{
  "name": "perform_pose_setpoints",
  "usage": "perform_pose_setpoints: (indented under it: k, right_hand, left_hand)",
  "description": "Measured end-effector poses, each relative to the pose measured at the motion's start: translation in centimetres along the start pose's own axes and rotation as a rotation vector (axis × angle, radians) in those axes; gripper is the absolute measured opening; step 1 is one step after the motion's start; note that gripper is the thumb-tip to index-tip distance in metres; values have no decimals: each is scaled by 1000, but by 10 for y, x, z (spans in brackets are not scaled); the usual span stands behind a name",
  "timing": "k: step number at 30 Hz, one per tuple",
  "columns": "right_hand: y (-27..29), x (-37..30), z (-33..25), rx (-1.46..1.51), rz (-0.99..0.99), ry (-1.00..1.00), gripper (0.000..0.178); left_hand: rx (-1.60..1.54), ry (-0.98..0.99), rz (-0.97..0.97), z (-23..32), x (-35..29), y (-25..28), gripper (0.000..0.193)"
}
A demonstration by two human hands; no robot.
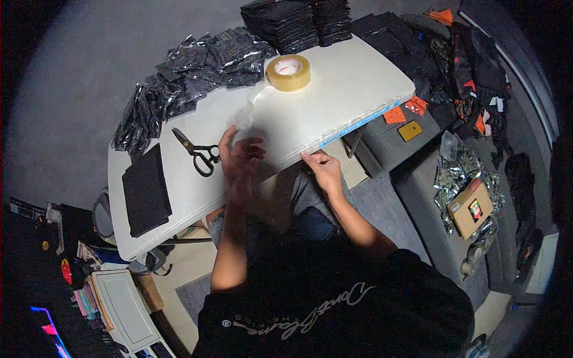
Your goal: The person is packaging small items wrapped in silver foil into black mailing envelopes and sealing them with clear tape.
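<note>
My left hand (242, 154) is over the near side of the white table (215, 128), its fingers apart and slightly bent. A dark blurred patch covers part of that hand. Just beyond its fingertips, a crumpled strip of clear film (246, 114) runs up toward a roll of clear tape (289, 73), which lies flat. Black-handled scissors (197, 152) rest to the left of this hand, blades pointing away. At the table's near edge my right hand (324, 173) has its thumb and fingers pinched on the rim, beside a blue printed strip (358, 123).
Dark plastic-wrapped packets (197, 65) line the far left of the table, with stacked black packets (292, 24) behind the tape. A folded black piece (147, 191) lies at left. To the right, a grey sofa (391, 143) bears a yellow phone (410, 130) and a cardboard box (470, 210).
</note>
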State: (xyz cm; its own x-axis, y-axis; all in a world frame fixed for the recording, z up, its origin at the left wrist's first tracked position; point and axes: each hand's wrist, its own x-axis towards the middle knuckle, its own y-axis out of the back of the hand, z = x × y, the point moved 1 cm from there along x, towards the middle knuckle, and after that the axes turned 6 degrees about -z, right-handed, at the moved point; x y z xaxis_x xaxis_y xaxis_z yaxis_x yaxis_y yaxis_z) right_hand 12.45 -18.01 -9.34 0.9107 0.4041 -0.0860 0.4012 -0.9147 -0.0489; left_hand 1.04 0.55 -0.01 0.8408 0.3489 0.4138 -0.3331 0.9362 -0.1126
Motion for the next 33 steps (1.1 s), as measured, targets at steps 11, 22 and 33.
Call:
perform_pose_setpoints:
  k: [11, 22, 33]
  right_hand:
    - [-19, -35, -18, -93, -207, 314, 29]
    - [-66, -32, -78, 534, -254, 72, 27]
    - [-62, -44, -61, 500, -186, 150, 9]
  left_hand:
    - [-55, 130, -22, 11, -5, 2, 95]
    - [-493, 246, -20, 30, -7, -6, 92]
    - [24, 213, -111, 37, -14, 0, 81]
